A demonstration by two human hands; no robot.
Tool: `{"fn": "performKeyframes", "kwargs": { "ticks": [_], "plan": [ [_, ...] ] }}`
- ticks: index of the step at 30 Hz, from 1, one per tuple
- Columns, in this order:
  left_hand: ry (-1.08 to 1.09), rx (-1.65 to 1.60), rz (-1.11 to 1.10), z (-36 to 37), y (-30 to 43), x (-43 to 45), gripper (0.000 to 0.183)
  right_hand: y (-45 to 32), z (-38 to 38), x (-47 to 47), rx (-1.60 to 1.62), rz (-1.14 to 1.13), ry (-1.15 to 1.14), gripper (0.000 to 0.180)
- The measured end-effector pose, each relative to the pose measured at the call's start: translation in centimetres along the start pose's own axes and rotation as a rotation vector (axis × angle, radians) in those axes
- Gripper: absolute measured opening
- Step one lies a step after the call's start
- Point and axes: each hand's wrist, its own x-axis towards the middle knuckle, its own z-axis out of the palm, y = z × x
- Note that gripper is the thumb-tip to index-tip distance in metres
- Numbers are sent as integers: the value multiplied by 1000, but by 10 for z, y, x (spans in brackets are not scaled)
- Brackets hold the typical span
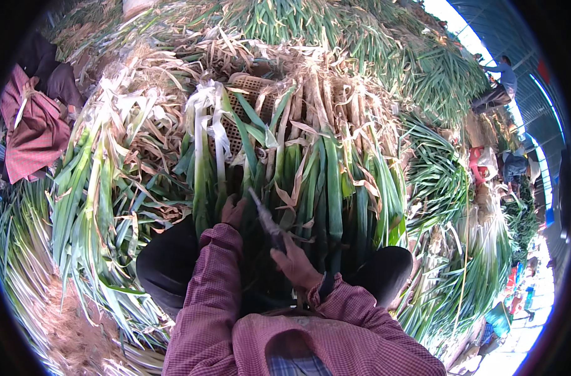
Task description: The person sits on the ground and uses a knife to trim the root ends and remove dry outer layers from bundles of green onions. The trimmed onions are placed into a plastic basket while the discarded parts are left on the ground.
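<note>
My right hand (294, 263) is closed around the handle of a knife (265, 217), its blade pointing up and to the left, away from me. My left hand (233, 211) is low among the green leaves of large scallions, next to peeled white stalks (200, 136); leaves partly hide its fingers, so its grip is unclear. In front of me, unpeeled scallions (316, 103) with dry tan husks and roots lean side by side, roots away from me. Their green leaves (333, 192) hang down between my knees. Behind the stalks, a tan plastic lattice crate (240, 101) is partly covered.
Scallions with pale stalks (97, 160) lie in a heap at left, with dry husks around them. More scallions (22, 244) are stacked at far left. A large pile (360, 42) fills the far side. Another person (36, 122) sits at upper left; one (504, 80) is at far right.
</note>
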Motion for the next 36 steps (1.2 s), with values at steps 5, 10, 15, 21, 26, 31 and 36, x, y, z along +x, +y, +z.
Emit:
{"fn": "performKeyframes", "kwargs": {
  "ticks": [5,10,15,21,26,31,36],
  "plan": [
    [50,674,72,25,26,-16,60,-9,-9,58,51,56,-9,47],
    [-126,37,-125,3,-10,32,47,23,-15,148,-105,-238,220,44],
    [-175,-500,-44,-13,30,-10,35,-10,-41,140,40,104,232,46],
    [-123,-332,18,-42,60,-44,43,25,-29,41,-162,-73,153,58],
    [-73,-16,95,-25,51,-43,42,-13,2,-31,-149,-123,0,59],
    [-199,-311,4,-16,4,-8,45,6,-2,49,-312,-223,171,56],
    [-375,-421,-239,-21,6,1,48,1,2,48,-356,-273,158,57]
  ]
}}
